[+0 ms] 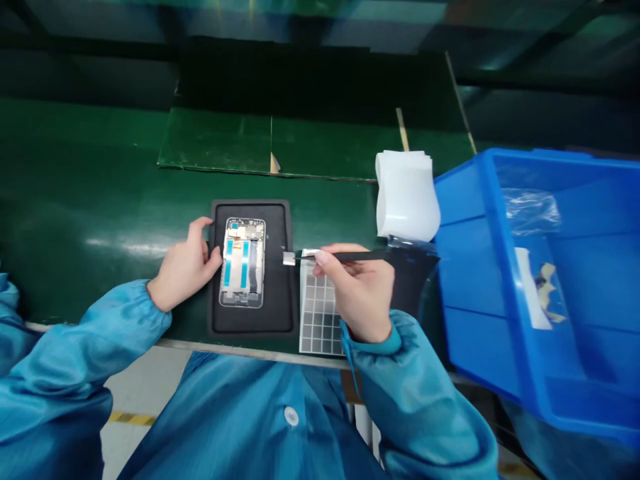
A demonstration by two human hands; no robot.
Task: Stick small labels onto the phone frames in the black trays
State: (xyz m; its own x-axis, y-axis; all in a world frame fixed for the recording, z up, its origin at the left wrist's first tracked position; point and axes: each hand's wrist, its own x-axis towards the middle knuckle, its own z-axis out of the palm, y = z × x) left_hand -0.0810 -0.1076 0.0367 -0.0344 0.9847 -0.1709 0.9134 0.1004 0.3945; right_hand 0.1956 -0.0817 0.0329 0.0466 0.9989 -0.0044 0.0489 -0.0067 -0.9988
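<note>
My right hand (357, 287) is closed around a pair of black tweezers (360, 256), whose tips point left. A small silvery square sticker (289, 259) hangs at the tips, over the right rim of a black tray (277, 313). In that tray lies an opened smartphone (243, 263), its inside facing up with blue strips showing. My left hand (185, 263) rests at the tray's left edge, thumb and forefinger apart, thumb near the phone's side. Beneath my right hand is a sheet of grey square stickers (320, 313), partly hidden by the hand.
A large blue bin (465, 267) stands at the right with clear plastic and scraps inside. A folded stack of white sheets (407, 193) lies behind my right hand, near a dark plastic bag (407, 273). A raised green board (320, 147) crosses the back of the green table (125, 207).
</note>
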